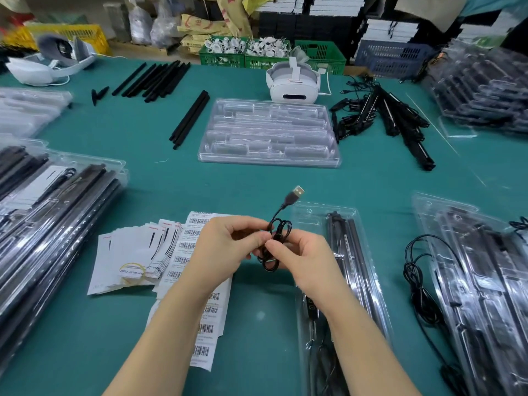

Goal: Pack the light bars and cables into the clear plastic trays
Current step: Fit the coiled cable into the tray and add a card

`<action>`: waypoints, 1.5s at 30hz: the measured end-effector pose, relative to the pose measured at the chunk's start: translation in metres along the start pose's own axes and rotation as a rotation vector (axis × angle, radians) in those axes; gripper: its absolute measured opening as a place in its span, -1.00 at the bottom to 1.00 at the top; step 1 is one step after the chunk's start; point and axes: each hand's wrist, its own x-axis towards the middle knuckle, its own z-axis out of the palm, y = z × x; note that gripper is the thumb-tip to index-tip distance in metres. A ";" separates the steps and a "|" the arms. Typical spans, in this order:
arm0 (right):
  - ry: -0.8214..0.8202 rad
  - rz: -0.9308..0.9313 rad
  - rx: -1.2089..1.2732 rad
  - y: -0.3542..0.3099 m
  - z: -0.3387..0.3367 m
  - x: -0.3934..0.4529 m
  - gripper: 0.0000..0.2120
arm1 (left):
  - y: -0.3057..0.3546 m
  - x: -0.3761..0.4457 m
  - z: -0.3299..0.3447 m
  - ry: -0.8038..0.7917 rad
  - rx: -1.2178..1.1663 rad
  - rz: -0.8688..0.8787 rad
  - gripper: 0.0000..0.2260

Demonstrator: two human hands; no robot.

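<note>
The table (257, 184) is covered in flat teal-green. The cable (278, 232) is glossy black, its USB plug (297, 192) silver at the tip. White label sheets (200, 252) carry black barcode stripes, and the white cards (134, 252) beside them show black slanted marks with a touch of red (too small to read). The loose bars (190, 120) are matte black, the headset (293, 84) is white, and the crates (223, 57) at the back are bright green.

An empty tray (268, 132) lies behind both hands, label sheets (200, 281) under the left, a filled tray (343, 281) under the right
</note>
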 end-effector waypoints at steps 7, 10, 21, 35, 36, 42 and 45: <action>0.022 -0.039 -0.072 0.001 0.000 0.000 -0.87 | 0.003 -0.004 -0.003 -0.010 0.139 0.020 -0.81; 0.030 -0.041 -0.081 0.000 0.001 -0.002 -0.89 | 0.007 -0.007 -0.001 -0.021 0.223 0.044 -0.74; 0.027 -0.086 -0.217 -0.001 0.003 -0.001 -0.93 | 0.009 -0.006 -0.015 0.055 0.303 0.063 -0.91; 0.077 0.054 -0.020 -0.002 0.004 0.001 -0.91 | 0.003 0.007 -0.014 0.124 -0.126 0.054 -0.87; 0.111 0.067 0.053 -0.002 0.002 0.001 -0.92 | 0.002 0.005 -0.012 0.105 -0.076 0.039 -0.85; 0.158 0.090 0.211 -0.001 0.000 0.003 -0.90 | -0.003 0.001 0.010 0.035 0.190 0.030 -0.77; 0.173 0.066 0.157 0.003 0.001 0.004 -0.90 | -0.001 -0.002 0.009 0.027 0.257 0.073 -0.79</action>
